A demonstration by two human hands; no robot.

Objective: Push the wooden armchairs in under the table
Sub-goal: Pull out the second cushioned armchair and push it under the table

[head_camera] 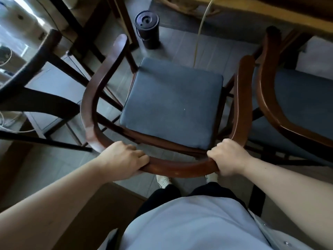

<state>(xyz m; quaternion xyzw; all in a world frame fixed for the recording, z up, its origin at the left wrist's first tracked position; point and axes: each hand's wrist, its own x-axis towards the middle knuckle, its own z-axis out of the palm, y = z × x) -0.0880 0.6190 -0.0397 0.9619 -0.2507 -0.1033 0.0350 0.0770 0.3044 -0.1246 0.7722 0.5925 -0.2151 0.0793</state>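
Observation:
A wooden armchair (93, 98) with a curved dark-brown rail and a blue-grey seat cushion stands right in front of me. My left hand (124, 157) grips the back rail on its left side. My right hand (228, 157) grips the same rail on its right side. The wooden table (270, 13) runs along the top right, its edge beyond the chair's front. A second armchair (266, 91) with the same blue cushion stands to the right, its front partly under the table.
A dark cylindrical canister (147, 31) stands on the grey floor ahead of the chair. A pale cord (200, 33) hangs down from the table. Dark chair frames (45, 82) crowd the left. My shoes (164, 181) are just behind the chair.

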